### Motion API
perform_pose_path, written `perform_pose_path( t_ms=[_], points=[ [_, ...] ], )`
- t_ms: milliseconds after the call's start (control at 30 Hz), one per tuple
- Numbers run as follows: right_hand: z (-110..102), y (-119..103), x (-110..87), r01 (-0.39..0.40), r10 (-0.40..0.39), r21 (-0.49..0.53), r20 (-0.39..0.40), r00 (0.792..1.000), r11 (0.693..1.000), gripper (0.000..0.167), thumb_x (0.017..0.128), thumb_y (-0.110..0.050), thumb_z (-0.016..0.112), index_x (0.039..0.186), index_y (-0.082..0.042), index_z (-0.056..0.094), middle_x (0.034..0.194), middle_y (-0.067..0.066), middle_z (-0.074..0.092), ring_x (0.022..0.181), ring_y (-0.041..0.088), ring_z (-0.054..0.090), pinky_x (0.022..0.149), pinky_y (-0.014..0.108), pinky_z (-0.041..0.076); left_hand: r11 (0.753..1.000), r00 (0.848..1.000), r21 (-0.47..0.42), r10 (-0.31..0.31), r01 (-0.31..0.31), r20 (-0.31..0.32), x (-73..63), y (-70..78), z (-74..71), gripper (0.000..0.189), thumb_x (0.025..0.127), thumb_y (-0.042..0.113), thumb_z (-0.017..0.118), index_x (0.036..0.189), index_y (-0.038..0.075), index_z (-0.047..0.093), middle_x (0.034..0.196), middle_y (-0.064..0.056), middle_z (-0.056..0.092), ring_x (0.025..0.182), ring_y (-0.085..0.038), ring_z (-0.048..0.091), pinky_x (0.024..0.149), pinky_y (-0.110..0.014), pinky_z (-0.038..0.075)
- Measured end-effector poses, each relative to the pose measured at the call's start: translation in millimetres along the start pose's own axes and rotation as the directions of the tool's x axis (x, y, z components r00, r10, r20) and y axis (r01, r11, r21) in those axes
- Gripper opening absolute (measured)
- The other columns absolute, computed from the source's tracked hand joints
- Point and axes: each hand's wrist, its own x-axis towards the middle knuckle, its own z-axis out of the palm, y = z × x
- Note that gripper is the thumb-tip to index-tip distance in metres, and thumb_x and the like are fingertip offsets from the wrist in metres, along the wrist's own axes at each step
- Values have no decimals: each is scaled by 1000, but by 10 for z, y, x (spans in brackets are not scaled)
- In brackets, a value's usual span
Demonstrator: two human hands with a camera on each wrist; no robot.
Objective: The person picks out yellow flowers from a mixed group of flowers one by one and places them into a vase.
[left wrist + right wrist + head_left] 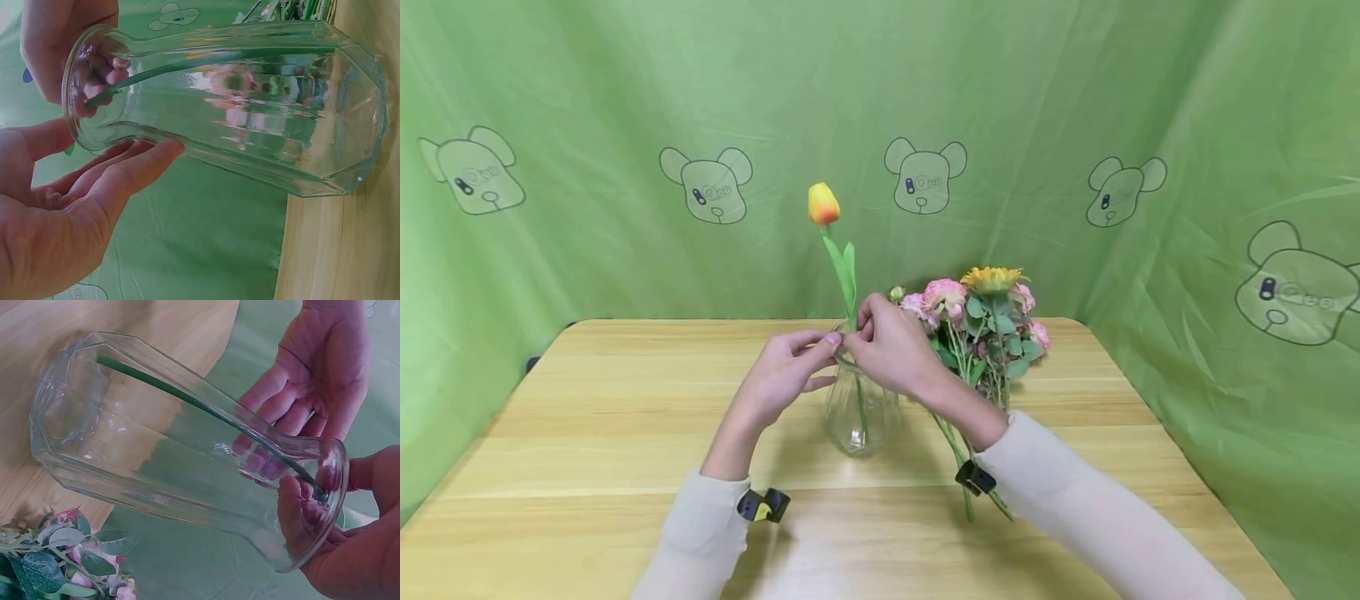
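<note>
Pale sleeves [1075, 500] come in from the bottom edge, a black strap [763, 505] at the left cuff. Beyond them both hands meet at the mouth of a clear glass vase [877, 412], which stands upright on the wooden table [625, 433]. On its left side, the left hand [782, 379] loosely holds the neck — thumb at the rim, fingers gently bent along the outside of the glass, with the little finger reaching lower down the wall.

From the other side, the right hand [898, 350] is nearly closed, its thumb and fingers pinching the stem of a tulip [847, 279] at the vase's mouth. That tulip, yellow and orange with green leaves, rises above the rim and leans slightly left; its stem runs down inside the glass, bending a little, to near the bottom.

Just beside the right forearm lies a bunch of flowers [992, 325] — pink blooms and one yellow flower — with the lower stems partly hidden by the arm. Green cloth [820, 75] printed with bear heads hangs behind the table.
</note>
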Motion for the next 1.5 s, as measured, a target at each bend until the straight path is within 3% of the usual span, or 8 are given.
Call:
perform_pose_path(
  t_ms=[367,900,1233,1500],
  points=[
    [-15,-10,5,39,-36,-107,37,999,993,19,91,-18,74,99,-5,62,86,7,69,66,18,63,53,24,55,1000,1000,-12,-8,8,1,4,-12,4,46,106,25,56,137,-8,55,138,-25,59,128,-37,60,100,-41,60],
    [-21,-8,38,71,-67,-160,35,997,985,17,90,-16,76,93,-2,66,86,12,73,64,17,67,54,21,58,1000,1000,-12,-2,2,8,15,5,-2,46,106,25,56,137,-9,55,138,-25,59,129,-38,60,99,-40,60],
    [-29,-12,57,105,-94,-217,61,994,970,9,91,-8,67,93,1,67,72,8,67,50,14,55,39,17,43,1000,1000,-11,-6,7,6,9,-12,-13,46,106,25,55,138,-9,55,139,-25,59,129,-38,59,100,-41,59],
    [-57,-22,35,66,-59,-154,45,997,986,13,93,-6,66,103,3,66,95,18,74,65,18,68,53,19,59,1000,1000,-3,-14,14,1,4,0,-4,46,106,26,55,138,-8,55,140,-24,59,129,-37,59,100,-41,59]
  ],
)
